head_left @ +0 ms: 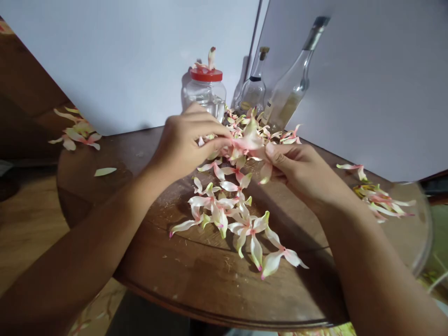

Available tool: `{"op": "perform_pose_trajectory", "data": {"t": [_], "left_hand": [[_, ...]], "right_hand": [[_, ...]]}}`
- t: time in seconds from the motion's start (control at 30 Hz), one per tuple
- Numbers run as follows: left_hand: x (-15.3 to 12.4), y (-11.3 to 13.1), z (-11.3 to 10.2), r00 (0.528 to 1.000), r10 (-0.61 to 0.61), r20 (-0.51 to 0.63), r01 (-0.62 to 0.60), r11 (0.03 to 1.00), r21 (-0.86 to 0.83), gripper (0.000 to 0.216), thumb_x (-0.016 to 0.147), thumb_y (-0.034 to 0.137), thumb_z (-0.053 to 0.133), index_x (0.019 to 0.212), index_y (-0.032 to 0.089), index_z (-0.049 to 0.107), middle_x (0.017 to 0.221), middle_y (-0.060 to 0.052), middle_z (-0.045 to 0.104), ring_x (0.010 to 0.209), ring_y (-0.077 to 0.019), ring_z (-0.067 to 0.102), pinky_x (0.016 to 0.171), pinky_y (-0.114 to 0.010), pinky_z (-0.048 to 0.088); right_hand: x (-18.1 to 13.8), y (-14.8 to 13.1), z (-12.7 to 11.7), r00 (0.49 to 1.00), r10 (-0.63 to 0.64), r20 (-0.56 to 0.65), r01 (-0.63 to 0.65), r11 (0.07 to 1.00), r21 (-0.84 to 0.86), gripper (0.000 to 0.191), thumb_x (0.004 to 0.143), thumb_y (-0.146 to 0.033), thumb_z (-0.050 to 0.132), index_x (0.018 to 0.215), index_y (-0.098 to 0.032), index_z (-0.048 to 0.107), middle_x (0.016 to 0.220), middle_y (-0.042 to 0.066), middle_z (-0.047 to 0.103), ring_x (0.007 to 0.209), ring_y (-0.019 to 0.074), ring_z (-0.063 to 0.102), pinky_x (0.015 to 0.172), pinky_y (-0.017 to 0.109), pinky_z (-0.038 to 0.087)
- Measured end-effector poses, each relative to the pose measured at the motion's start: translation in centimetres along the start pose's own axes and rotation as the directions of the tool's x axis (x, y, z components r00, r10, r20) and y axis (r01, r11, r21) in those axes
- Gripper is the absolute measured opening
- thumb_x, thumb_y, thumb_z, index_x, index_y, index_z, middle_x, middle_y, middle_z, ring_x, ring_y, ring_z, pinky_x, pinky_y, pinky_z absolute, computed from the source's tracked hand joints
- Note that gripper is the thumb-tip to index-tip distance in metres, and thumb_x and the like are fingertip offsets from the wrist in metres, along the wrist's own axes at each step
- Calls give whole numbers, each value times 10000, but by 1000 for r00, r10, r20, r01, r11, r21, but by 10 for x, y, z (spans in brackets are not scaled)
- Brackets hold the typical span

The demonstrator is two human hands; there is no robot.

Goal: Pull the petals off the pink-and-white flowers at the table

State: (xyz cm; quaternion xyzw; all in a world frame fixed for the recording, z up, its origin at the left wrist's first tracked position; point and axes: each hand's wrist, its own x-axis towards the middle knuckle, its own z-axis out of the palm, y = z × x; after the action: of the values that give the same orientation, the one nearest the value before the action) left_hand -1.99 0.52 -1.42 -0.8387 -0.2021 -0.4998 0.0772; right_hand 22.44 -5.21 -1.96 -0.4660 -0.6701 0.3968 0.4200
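Between my two hands hangs a pale pink and white flower (pixel 249 138), above the wooden table (pixel 196 275). The fingertips of my left hand (pixel 192 135) pinch its left side. My right hand (pixel 296 168) grips the other side between thumb and fingers; some of those fingers are hidden. Beneath and in front of them, many similar white flowers (pixel 224 205) with pink centres and greenish tips lie in a loose pile. More flowers (pixel 241 119) are heaped behind my hands, partly covered by them.
At the back stand a clear jar (pixel 206 95) with a red lid and petals on top, a small corked bottle (pixel 254 88), and a tall bottle (pixel 292 86). Flower clusters lie at the left edge (pixel 80 133) and right side (pixel 383 200). A single petal (pixel 105 171) rests at left.
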Motion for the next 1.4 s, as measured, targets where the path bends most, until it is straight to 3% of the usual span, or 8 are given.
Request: {"op": "perform_pose_trajectory", "data": {"t": [0.17,0.3,0.43,0.57,0.7,1.07,1.27,1.4], "left_hand": [[-2,15,10,989,88,120,-90,996,9,76,913,238,697,881,210,760,850,-23,748,847,-190,654,714,-347,549],[-2,15,8,992,68,108,-72,997,37,91,909,260,699,879,213,770,845,-35,743,849,-195,661,718,-354,561],[-2,12,7,994,58,92,-61,997,38,87,903,260,702,872,211,765,836,-34,741,846,-196,663,734,-363,569],[-1,12,6,993,63,102,-67,997,31,90,910,257,693,880,217,767,845,-40,735,888,-212,672,787,-394,578],[0,13,5,990,100,100,-103,994,24,80,914,244,694,884,208,758,847,-39,735,892,-212,671,761,-380,578],[-4,8,4,989,97,109,-106,991,83,73,909,238,689,928,245,759,869,-26,718,907,-241,681,765,-427,582],[-3,13,5,986,113,124,-119,992,42,72,911,249,700,951,247,759,878,-29,726,909,-237,674,773,-421,578],[-1,21,6,990,102,94,-103,995,7,59,911,239,704,898,221,760,853,-22,744,852,-197,666,756,-369,566]], "right_hand": [[0,0,10,997,11,80,-15,998,59,528,898,-649,623,668,-178,680,583,-9,481,523,100,347,520,293,244],[1,-3,12,998,-44,-35,44,999,-7,294,867,-490,748,905,-202,796,756,9,635,590,101,420,541,273,297],[1,-5,11,994,-76,-72,77,997,4,338,842,-453,780,1093,-226,787,873,28,687,643,120,504,557,270,352],[1,-3,11,997,-74,-5,74,997,7,262,856,-457,768,872,-196,782,698,12,630,608,125,497,548,271,347],[2,-1,12,999,-30,-24,33,993,111,359,854,-478,768,679,-180,670,611,-14,515,566,106,414,528,267,301],[2,-4,15,940,306,149,-339,797,499,270,774,-366,853,730,-159,685,593,-40,514,486,68,293,441,236,276],[2,-8,18,977,190,95,-211,809,549,116,810,-273,817,776,-187,747,661,-27,602,556,78,486,533,201,437],[3,-6,24,995,102,17,-95,829,551,193,827,-296,811,695,-199,709,617,-25,570,585,103,538,585,230,481]]}}
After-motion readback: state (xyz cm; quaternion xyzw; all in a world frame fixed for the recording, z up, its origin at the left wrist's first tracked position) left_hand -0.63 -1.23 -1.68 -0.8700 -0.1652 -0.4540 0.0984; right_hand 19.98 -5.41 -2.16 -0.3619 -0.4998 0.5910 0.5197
